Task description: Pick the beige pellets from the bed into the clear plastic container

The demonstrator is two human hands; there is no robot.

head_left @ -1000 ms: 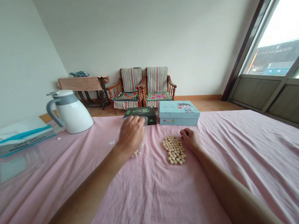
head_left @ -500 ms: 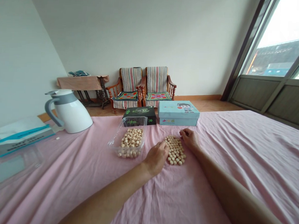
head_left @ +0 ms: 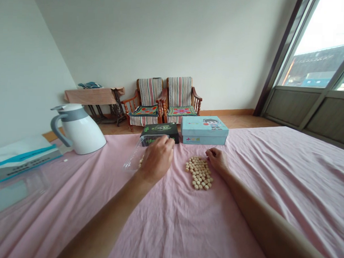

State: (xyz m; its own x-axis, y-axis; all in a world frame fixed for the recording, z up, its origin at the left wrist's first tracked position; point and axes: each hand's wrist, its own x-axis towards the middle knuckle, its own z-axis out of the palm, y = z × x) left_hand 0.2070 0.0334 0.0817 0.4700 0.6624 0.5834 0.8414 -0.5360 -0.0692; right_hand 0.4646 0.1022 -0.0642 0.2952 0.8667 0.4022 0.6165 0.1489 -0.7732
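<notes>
My left hand [head_left: 158,155] hovers over the clear plastic box [head_left: 130,160], its fingers curled downward and their tips hidden. It covers most of the small round beige pieces [head_left: 141,161] in that box; only a few show at its left side. On the pink cloth, right of the box, more of these round beige pieces [head_left: 201,172] lie in a flat, single-layer patch. My right hand [head_left: 217,158] rests on the cloth at the patch's upper right edge with its fingers curled in. Whether anything is inside either hand is hidden.
Behind the clear box stand a black box [head_left: 171,133] and a light blue shoebox [head_left: 205,131]. To the left are a white jug [head_left: 83,131], a tissue pack [head_left: 25,158] and a clear plastic lid [head_left: 18,192]. Two wooden armchairs [head_left: 179,92] stand beyond the table.
My left hand has moved left from the patch of beige pieces to over the clear box. A few pieces now show at the patch's left edge. The right hand has stayed put.
</notes>
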